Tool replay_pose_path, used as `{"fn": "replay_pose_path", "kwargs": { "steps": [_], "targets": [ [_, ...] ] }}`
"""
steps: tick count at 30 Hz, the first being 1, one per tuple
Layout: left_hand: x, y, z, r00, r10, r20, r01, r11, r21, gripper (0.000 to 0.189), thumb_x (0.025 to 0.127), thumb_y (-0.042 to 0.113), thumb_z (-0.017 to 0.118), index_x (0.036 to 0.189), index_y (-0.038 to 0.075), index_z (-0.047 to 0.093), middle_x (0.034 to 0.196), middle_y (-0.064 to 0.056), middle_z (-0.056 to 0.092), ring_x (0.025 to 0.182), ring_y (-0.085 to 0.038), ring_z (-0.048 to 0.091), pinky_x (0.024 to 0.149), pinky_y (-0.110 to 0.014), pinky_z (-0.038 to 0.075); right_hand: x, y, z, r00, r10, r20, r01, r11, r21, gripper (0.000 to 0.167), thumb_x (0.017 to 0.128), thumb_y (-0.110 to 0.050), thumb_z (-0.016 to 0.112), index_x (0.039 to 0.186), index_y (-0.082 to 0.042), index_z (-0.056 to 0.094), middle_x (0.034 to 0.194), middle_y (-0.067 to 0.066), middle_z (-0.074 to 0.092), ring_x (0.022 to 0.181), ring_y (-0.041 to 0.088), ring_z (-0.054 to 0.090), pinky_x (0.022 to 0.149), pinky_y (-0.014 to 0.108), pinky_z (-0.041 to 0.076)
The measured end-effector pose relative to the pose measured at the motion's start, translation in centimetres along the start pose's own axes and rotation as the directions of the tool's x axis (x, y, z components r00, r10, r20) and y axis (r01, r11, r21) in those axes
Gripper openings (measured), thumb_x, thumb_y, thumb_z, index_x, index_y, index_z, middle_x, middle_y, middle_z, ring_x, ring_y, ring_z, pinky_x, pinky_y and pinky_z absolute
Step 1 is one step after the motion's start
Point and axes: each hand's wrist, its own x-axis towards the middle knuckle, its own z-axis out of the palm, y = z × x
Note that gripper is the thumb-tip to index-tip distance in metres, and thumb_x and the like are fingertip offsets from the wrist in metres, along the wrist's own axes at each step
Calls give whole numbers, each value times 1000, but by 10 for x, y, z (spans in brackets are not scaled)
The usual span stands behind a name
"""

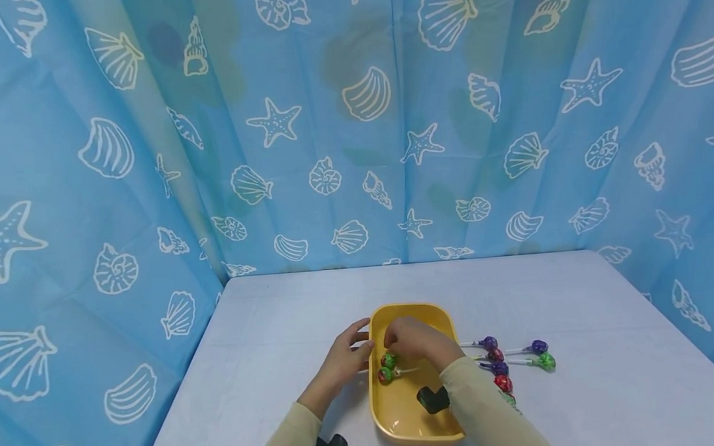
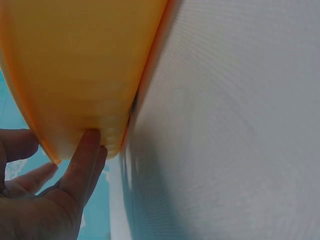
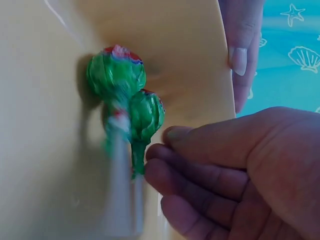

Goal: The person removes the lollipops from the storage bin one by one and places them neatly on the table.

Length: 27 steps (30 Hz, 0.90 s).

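Two green-wrapped lollipops with red tops, one lollipop (image 3: 116, 75) and a second lollipop (image 3: 147, 115), lie close together inside a yellow tray (image 1: 416, 423). My right hand (image 1: 417, 340) is down in the tray, its fingers loosely bent. In the right wrist view, the fingertips (image 3: 156, 172) are right beside the second lollipop's stick, with nothing visibly pinched. The first lollipop's white stick looks blurred. Outside the tray's left wall is my left hand (image 1: 345, 356). Its extended fingers (image 2: 82, 160) rest against that wall, and the thumb is near the rim.
Right of the tray, several lollipops lie on the white tabletop (image 1: 604, 372), among them a purple one (image 1: 540, 346), a green one (image 1: 546, 361) and a red one (image 1: 503, 383). A blue shell-print curtain (image 1: 354, 151) hangs behind the table and along both sides.
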Motion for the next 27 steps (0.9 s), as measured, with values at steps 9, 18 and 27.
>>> {"fn": "replay_pose_path", "kwargs": {
  "steps": [9, 18, 27],
  "targets": [
    [1, -1, 0, 1000, -6, -7, 6, 1000, 4, 51, 103, 9, 58, 153, 13, 45, 140, -22, 55, 118, -38, 63, 82, -38, 64, -4, 3, 3, 994, 83, 65, -84, 996, 21, 13, 83, 2, 75, 86, -11, 77, 80, -3, 65, 71, 16, 56, 67, 28, 55],
    [1, 1, -1, 1000, 9, -5, -9, 1000, -12, 51, 102, 8, 58, 152, 11, 45, 139, -23, 55, 117, -39, 63, 82, -39, 64, 0, 9, 3, 997, 44, 61, -48, 996, 79, 25, 81, 6, 76, 99, -12, 74, 88, -4, 65, 83, 17, 58, 92, 40, 58],
    [-1, 0, -1, 999, 33, 14, -32, 998, -44, 52, 102, 5, 57, 152, 8, 44, 137, -25, 55, 115, -40, 64, 81, -40, 64, 5, 18, 5, 987, -31, 156, 2, 983, 185, 41, 75, 12, 78, 103, -17, 76, 94, -6, 67, 91, 18, 59, 96, 44, 57]
  ]
}}
